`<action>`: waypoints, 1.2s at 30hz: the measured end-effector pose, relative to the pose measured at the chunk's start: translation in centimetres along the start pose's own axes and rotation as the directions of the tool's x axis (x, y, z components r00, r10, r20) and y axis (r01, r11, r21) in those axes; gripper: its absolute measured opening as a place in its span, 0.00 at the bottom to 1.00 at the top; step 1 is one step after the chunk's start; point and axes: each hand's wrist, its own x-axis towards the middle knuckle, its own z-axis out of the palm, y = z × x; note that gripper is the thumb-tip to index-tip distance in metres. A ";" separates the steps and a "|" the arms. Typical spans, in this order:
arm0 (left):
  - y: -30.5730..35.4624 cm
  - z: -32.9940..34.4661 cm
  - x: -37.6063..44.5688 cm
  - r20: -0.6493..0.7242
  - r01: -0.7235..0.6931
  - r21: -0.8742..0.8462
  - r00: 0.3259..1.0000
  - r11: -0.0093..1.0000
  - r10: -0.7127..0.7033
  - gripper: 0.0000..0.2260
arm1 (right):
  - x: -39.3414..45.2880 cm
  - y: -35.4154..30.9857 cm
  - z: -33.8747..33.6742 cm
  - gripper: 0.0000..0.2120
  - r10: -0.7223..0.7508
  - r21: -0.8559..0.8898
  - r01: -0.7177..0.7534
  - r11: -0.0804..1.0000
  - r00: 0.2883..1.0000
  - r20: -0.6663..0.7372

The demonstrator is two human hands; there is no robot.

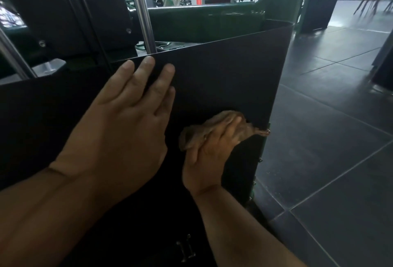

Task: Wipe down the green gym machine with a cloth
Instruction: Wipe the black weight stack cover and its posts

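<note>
Dark tiled floor point(331, 130) right of the machine's black panel point(223, 79). Left hand point(119, 130) flat, fingers spread, on panel. Right hand point(210, 156) presses brown cloth point(214, 124) against panel, near its right edge.

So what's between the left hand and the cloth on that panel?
Head view: only bare dark panel. The left hand lies flat near its top edge; the right hand presses the brown cloth lower right.

Left hand point(125, 122) lay flat, fingers straight, against black panel point(223, 79) near top edge. Right hand point(210, 156) pressed brown cloth point(214, 125) on panel lower down, beside green frame point(204, 22).
</note>
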 end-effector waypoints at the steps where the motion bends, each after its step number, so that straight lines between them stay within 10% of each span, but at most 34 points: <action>1: 0.2 0.0 0.1 0.006 0.008 0.020 1.000 1.000 -0.008 0.36 | -0.5 -0.1 0.0 0.40 -0.003 -0.012 0.003 1.000 1.000 0.031; 9: 0.5 0.2 0.2 -0.005 0.035 -0.072 0.999 0.997 -0.036 0.35 | 5.7 -2.3 -3.6 0.38 -0.044 -0.116 0.055 0.992 0.995 0.095; 14: 0.0 -0.5 0.2 -0.031 0.046 -0.048 0.998 0.998 -0.047 0.29 | 4.3 -5.4 -2.7 0.41 -0.337 -0.184 0.383 0.905 0.912 0.235; 21: -1.0 -2.0 -0.4 -0.019 0.095 -0.035 0.995 0.995 -0.095 0.31 | 8.9 -7.2 -3.6 0.40 -0.206 -0.127 0.204 0.971 0.979 0.001; 27: -1.4 -2.6 -0.3 0.022 0.162 -0.019 0.987 0.987 -0.162 0.35 | 10.4 -6.4 -4.5 0.37 -0.496 -0.268 0.514 0.815 0.857 0.137; 32: -1.1 -3.1 0.0 0.049 0.161 0.007 0.986 0.987 -0.161 0.36 | 15.1 -2.1 -7.6 0.38 -0.194 -0.217 0.173 0.961 0.978 -0.078; 36: -1.2 -3.4 0.5 0.043 0.200 -0.158 0.980 0.967 -0.196 0.34 | 13.3 -6.4 -7.3 0.30 -0.490 -0.204 0.492 0.846 0.869 0.066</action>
